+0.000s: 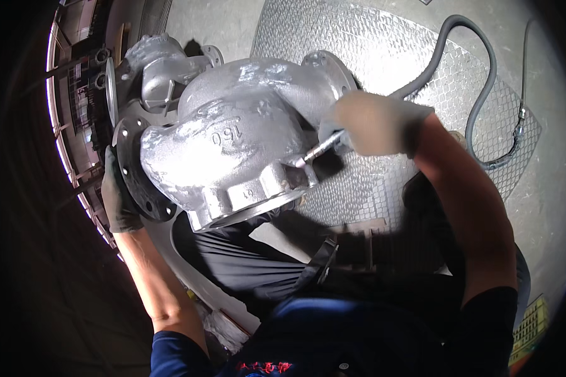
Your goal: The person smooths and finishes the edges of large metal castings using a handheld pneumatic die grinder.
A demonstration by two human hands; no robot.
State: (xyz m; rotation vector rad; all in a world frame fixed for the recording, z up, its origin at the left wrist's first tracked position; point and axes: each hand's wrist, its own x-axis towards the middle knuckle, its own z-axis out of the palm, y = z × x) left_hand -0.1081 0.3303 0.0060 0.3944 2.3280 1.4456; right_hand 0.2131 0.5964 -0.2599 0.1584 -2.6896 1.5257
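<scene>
A large grey cast-metal valve body [233,138] with round flanges lies in front of me. My left hand [116,195], in a dark glove, grips the rim of its dark bolt-hole flange [135,176] on the left. My right hand [374,122], in a light glove, holds a slim air-driven grinding tool [321,149]. The tool's tip touches the casting's lower right side near the open round neck [258,201]. A grey hose [465,69] runs from the tool away over the floor.
A second, smaller grey casting [160,69] lies behind the big one. Metal mesh grating [371,44] covers the floor to the right. Dark shelving [82,81] stands at the left. My dark trousers [245,264] show below the casting.
</scene>
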